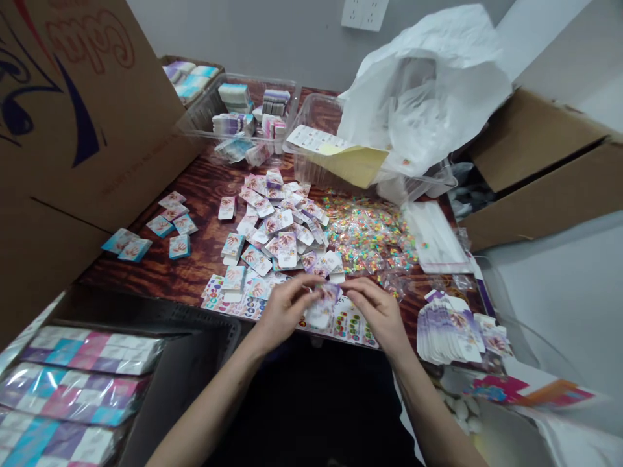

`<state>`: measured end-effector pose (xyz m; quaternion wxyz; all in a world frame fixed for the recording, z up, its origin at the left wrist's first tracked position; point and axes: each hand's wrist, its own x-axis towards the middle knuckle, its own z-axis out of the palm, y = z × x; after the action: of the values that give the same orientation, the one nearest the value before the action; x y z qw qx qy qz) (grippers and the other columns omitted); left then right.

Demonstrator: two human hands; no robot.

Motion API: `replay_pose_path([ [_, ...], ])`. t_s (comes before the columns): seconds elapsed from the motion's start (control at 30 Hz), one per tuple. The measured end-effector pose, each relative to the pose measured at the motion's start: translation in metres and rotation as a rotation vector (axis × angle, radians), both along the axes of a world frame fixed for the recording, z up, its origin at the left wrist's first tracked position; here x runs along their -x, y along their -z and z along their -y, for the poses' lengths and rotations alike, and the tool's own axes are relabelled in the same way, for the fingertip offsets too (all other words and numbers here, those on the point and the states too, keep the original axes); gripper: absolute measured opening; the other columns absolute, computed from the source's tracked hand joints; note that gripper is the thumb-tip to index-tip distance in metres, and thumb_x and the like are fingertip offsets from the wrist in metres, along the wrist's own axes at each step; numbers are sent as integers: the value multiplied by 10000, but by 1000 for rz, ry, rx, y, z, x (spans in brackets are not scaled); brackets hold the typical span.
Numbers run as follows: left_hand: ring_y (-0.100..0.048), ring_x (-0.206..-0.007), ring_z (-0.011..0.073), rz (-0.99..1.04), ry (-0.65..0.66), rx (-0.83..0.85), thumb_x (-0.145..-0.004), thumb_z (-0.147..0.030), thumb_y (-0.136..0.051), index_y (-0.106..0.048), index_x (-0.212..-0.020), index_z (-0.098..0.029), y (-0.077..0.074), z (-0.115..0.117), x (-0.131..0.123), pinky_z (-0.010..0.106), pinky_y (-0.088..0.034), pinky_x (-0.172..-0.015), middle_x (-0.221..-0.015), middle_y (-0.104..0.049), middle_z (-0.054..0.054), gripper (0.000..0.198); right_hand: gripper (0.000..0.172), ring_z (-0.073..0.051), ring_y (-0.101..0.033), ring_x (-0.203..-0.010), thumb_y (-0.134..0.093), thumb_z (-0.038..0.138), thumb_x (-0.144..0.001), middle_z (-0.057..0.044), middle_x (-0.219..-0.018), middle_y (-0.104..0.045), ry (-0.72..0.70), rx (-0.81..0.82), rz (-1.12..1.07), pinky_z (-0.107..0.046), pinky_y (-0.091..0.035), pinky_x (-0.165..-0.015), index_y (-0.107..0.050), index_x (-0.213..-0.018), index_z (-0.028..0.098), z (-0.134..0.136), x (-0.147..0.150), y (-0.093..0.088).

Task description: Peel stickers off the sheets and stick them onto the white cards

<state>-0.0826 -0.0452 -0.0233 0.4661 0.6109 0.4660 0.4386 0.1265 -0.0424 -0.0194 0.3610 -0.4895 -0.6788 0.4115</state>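
Near the table's front edge, my left hand (291,306) pinches a small purple-and-white printed card box (322,305) between thumb and fingers. On its other side, my right hand (378,312) has its fingertips together at the box's upper right edge. Beneath both hands lie sticker sheets (350,324) with colourful round prints. Just beyond is a loose pile of small printed boxes (280,224). To the right of that pile spread many small clear packets with bright bits (372,233).
Fanned purple flat cards (445,327) lie at the right. Clear plastic trays (199,120) stand at the back, one under a white plastic bag (438,97). A large cardboard box (97,117) rises at left, above a dark crate (170,389) with wrapped packs. Several blue-edged boxes (180,246) lie left.
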Motion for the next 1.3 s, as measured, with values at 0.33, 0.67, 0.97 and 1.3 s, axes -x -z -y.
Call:
replay_pose_path([
  [0.33,-401,-1364,252,-424,-330,-508,-954,-217,-504,-504,-1344,-233,-8,-30,6,463,-340,-1124,-1444,-459,120,391,163,-372,-338,-1337,-681,238,-827,-174,-1350,-525,184,-212,645,-541,-361,-1001,-634,-965,166,17,42,52],
  [0.67,-649,-935,240,375,22,491,-931,-480,-508,-696,-998,-142,18,14,-21,350,-487,-838,-966,-708,106,393,105,-265,-495,-1179,-644,222,-841,-77,-1184,-596,163,-45,35,-453,-342,-1036,-616,-740,217,2,21,6],
  [0.97,-595,-754,136,742,89,674,-831,-406,-686,-678,-1004,-143,12,14,-26,240,-444,-749,-846,-664,33,315,272,-196,-561,-915,-650,286,-860,-26,-899,-596,-65,60,-19,-316,-419,-830,-509,-647,194,-7,16,-11],
  [1.3,-616,-860,163,428,-163,290,-848,-296,-659,-552,-1202,-193,12,11,-29,262,-488,-771,-940,-651,41,385,104,-175,-598,-843,-674,268,-837,-24,-897,-631,218,71,-302,-280,-466,-751,-666,-928,217,1,28,-5],
])
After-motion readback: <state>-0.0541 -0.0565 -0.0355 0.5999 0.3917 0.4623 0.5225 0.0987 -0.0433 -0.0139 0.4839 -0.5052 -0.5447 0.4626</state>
